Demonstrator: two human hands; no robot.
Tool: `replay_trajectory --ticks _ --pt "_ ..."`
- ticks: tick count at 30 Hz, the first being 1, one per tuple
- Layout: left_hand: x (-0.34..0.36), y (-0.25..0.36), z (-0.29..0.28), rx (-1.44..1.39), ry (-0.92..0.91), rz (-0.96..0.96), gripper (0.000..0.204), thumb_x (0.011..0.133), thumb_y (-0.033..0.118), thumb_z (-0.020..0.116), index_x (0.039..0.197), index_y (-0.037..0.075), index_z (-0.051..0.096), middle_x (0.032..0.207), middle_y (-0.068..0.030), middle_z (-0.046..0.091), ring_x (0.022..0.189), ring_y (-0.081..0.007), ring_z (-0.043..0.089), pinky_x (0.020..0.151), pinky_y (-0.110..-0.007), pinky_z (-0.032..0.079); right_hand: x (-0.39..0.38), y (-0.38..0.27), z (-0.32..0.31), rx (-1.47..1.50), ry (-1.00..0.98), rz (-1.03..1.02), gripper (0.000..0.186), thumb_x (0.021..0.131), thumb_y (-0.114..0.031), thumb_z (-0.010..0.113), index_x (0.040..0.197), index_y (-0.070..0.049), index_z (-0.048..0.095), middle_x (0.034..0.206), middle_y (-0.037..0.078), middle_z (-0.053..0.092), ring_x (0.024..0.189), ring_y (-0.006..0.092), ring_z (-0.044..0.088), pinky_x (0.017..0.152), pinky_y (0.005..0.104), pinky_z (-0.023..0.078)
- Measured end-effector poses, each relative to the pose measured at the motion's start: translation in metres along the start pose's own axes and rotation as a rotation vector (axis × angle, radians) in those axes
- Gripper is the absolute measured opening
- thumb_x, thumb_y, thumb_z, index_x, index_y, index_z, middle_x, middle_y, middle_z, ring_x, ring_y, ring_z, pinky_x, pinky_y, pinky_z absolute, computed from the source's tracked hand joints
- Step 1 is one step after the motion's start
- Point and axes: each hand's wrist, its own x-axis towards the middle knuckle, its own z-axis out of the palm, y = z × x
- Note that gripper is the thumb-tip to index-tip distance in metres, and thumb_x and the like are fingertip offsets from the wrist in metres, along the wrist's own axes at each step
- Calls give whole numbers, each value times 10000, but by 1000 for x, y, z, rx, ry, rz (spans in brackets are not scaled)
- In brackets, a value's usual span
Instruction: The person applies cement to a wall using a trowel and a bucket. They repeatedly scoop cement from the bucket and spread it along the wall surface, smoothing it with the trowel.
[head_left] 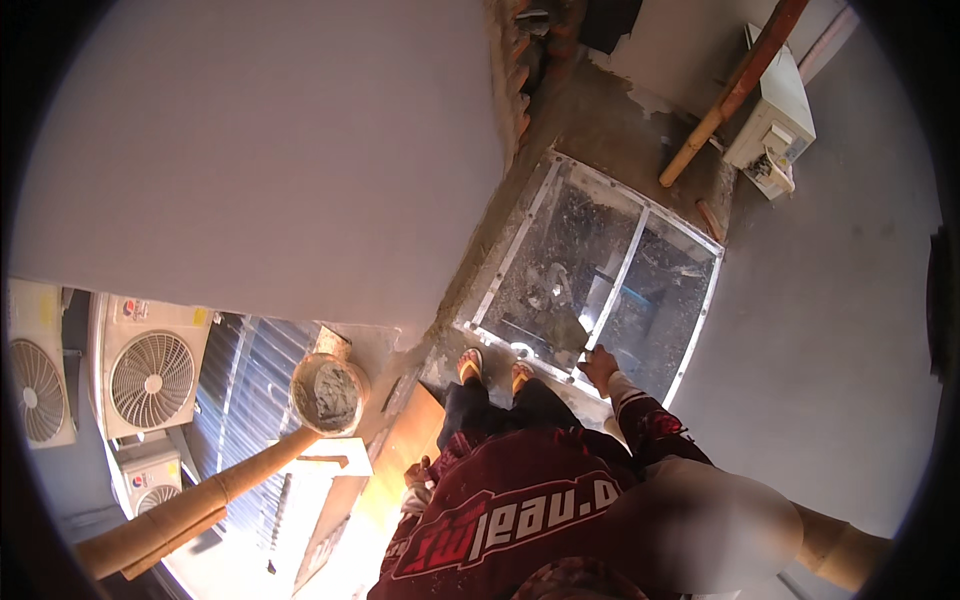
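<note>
My right hand (598,370) is closed around the handle of a trowel, whose grey pointed blade (569,334) reaches over the near edge of a glazed panel. White frame strips border this panel (632,262), and its glass is spattered with dust and mortar. Down at my left side, my left hand (419,474) hangs beside an orange-brown board (405,448); its fingers look loosely apart, with nothing visible in them. A round bucket (362,385) of grey wet mortar (333,393) stands to the left of my feet.
Bamboo poles (225,485) cross at lower left and upper right (735,95). Air-conditioner outdoor units (150,370) stand at left, another (775,125) at upper right. Corrugated roofing (250,380) lies beyond the bucket. Grey walls (270,150) flank the panel. Bare bricks (519,100) show at the top.
</note>
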Motion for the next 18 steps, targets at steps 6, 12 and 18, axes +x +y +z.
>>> replay_trajectory --ticks 6,12,18 --pt "-10 64 3 -620 -86 -61 475 836 457 662 989 8 642 822 -112 682 699 -211 648 631 -373 518 16 19 13 -34 -81 -268 324 786 -349 654 1024 -129 671 994 189 603 1042 413 555 848 441 508" --pt "-21 105 6 -814 51 -224 339 893 304 664 1062 13 619 863 -106 689 694 -215 676 557 -335 524 20 -22 9 7 -131 -180 356 815 -362 657 902 -16 655 815 182 641 783 291 631 695 419 499" --pt "-43 106 15 -1056 42 -375 277 917 293 632 1055 54 626 857 -75 682 694 -199 669 544 -344 498 -17 -112 22 211 -355 -189 283 873 -282 586 790 -11 570 638 61 575 485 165 554 452 325 441"
